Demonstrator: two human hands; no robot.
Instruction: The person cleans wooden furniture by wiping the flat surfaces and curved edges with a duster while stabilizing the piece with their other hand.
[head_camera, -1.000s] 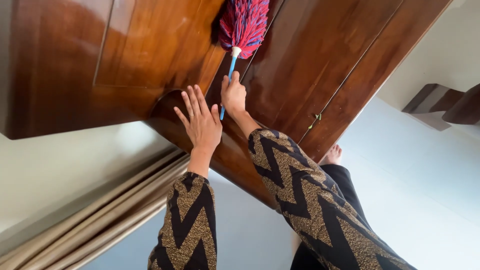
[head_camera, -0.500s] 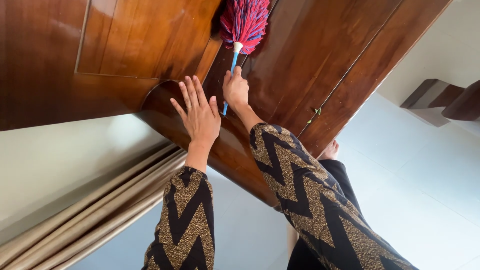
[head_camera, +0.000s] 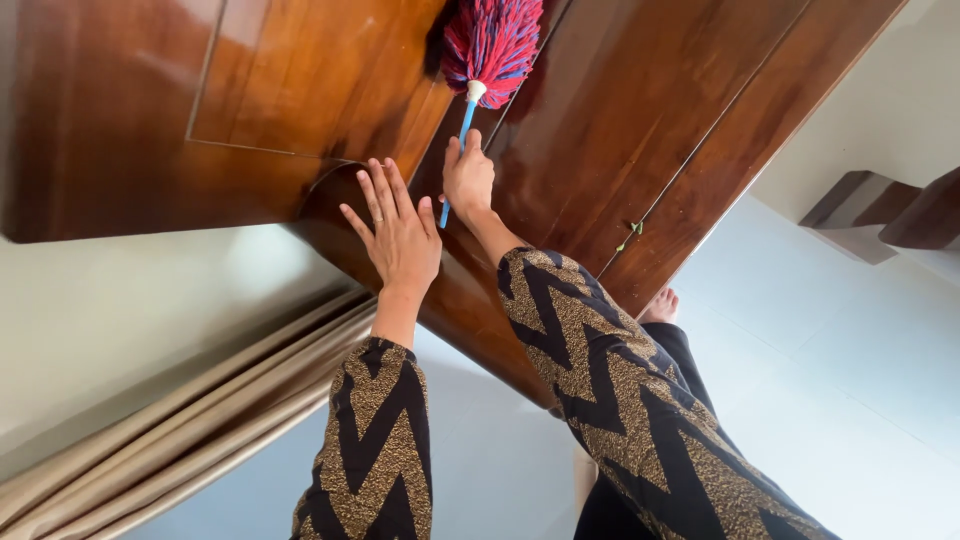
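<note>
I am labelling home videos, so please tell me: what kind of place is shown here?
Probably a room in a home. The right hand holds a duster against a varnished wooden door, beige curtains hang beside it, and the floor is pale tile.

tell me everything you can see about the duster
The duster has a fluffy head of red, pink and blue strands, cut off by the top edge, a white collar and a thin blue handle. The right hand grips the handle, its end showing below the fist. The head lies against the brown wooden door.
</note>
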